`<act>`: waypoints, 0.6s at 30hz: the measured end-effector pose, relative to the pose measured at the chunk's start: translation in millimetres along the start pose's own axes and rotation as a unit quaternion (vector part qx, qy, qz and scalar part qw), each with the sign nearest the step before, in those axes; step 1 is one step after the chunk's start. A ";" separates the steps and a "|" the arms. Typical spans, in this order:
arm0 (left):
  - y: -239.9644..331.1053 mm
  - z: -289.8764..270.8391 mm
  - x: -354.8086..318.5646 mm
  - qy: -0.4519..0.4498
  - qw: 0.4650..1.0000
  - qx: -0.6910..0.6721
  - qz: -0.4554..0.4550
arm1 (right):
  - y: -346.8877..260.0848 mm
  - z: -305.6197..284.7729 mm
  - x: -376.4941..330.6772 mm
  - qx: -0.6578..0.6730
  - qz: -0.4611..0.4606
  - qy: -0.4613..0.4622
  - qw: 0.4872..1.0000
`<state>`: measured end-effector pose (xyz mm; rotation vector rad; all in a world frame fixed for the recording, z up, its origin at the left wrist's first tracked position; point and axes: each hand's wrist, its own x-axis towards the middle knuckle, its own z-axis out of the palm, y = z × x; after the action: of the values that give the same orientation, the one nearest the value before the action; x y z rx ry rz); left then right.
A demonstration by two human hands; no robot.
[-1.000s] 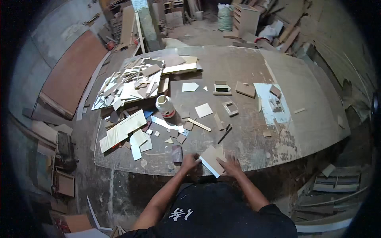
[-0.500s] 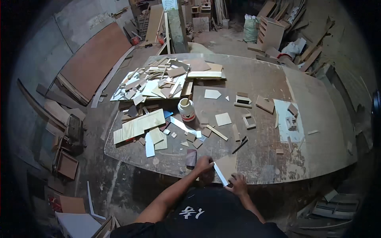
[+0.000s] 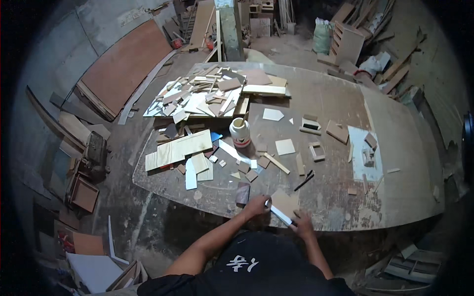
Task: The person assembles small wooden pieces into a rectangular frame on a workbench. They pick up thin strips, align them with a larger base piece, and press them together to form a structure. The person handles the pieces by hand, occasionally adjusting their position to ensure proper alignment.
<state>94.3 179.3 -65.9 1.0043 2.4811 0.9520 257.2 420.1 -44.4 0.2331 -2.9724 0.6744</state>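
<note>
- Two bare hands work at the near edge of the large, worn wooden workbench (image 3: 321, 103), both gripping one small flat piece of brown board with a pale, light-coloured edge (image 3: 282, 204).
- Left hand (image 3: 256, 204) pinches the board's left end, fingers closed on it, just beside a small dark brown block (image 3: 242, 193) lying on the bench.
- Right hand (image 3: 302, 224) clasps the board's lower right corner, fingers curled around the edge; the board sits tilted, partly over the bench rim.
- Near the board, up and to the right, lies a thin black pencil-like stick (image 3: 304, 180).
- Farther in stands a cream-coloured round jar with a red band near its base (image 3: 240, 133), upright, among scattered small offcuts.
- Left of the jar rests a long pale plywood plank (image 3: 177, 149), with a white strip (image 3: 191, 173) below it.
- Behind the jar rises a heaped pile of mixed wood and laminate scraps (image 3: 207, 96).
- On the bench's right part lies a pale blue-white sheet (image 3: 359, 150) carrying a few small wooden blocks.
</note>
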 end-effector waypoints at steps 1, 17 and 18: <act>4.2 -7.8 -3.3 -0.013 1.000 0.005 0.000 | 2.4 1.5 -0.1 -0.005 0.013 -0.002 1.000; -4.7 -12.8 -21.0 -0.057 0.995 0.072 0.037 | 2.8 8.4 -10.7 0.094 0.072 0.053 0.992; -4.0 -13.9 -21.1 -0.050 0.995 0.075 0.043 | 4.4 8.9 -10.9 0.101 0.070 0.056 0.991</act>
<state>100.4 155.9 -57.8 1.1855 2.4729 0.7286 266.8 421.6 -55.4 -0.0001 -2.8334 0.9713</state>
